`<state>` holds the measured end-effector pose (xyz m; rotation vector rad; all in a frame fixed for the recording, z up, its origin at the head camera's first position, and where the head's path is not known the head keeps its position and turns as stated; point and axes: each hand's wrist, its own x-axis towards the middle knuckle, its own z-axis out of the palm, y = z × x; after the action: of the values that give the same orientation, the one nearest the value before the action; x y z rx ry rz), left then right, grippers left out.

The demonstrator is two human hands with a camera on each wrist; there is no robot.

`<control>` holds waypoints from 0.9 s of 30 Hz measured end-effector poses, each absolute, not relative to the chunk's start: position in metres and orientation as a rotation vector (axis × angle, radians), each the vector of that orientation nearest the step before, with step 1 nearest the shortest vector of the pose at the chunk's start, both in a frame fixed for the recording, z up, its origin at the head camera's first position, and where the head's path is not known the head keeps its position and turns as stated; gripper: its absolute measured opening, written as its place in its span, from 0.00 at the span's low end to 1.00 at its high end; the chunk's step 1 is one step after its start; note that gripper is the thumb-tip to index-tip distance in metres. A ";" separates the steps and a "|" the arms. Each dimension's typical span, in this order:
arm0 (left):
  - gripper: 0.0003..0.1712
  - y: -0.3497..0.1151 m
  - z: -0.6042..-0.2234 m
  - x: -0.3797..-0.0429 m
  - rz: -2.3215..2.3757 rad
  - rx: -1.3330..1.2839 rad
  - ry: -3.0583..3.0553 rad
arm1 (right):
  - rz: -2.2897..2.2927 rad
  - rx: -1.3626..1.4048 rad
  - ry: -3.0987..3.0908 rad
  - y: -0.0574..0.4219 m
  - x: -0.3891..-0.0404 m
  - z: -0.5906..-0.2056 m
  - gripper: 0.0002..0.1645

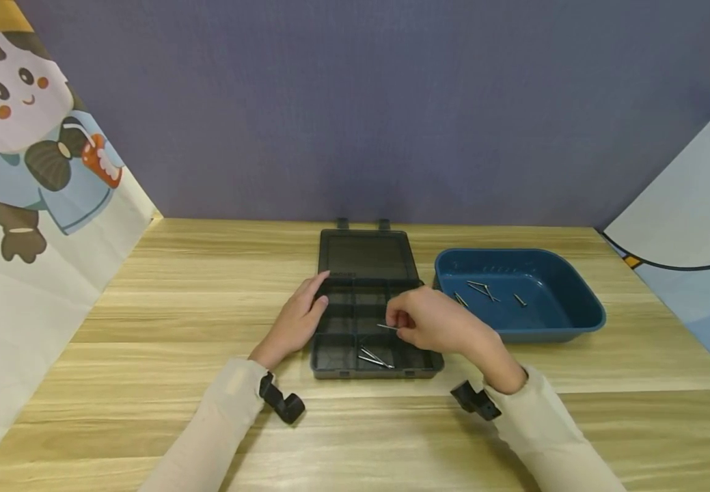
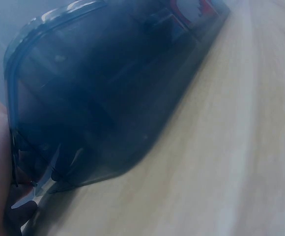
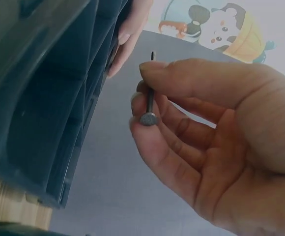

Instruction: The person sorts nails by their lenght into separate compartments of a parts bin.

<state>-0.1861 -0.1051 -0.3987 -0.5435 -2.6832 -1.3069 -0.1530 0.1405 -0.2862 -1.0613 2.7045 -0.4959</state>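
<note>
Wood-grain counter [image 1: 145, 328] is stretching out before you, a grey-blue wall [image 1: 361, 109] rising behind it. Your right hand [image 1: 443, 320] is pinching a nail [image 3: 150, 105] over the divided box [image 1: 328, 374], with loose nails [image 1: 372, 359] lying inside below the hand and others in the blue tray [image 1: 533, 335] to its right. Your left hand [image 1: 293, 320], thumb and fingers apart, is touching the box's left edge.
</note>
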 end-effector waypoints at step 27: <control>0.28 -0.106 -0.398 -0.184 -1.289 -0.556 -2.682 | -0.494 -1.012 2.620 0.110 -0.144 -0.301 0.06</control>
<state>-0.1841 -0.1063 -0.3983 -0.5560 -2.6818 -1.2891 -0.1444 0.1097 -0.3007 -1.0120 2.6195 -0.4940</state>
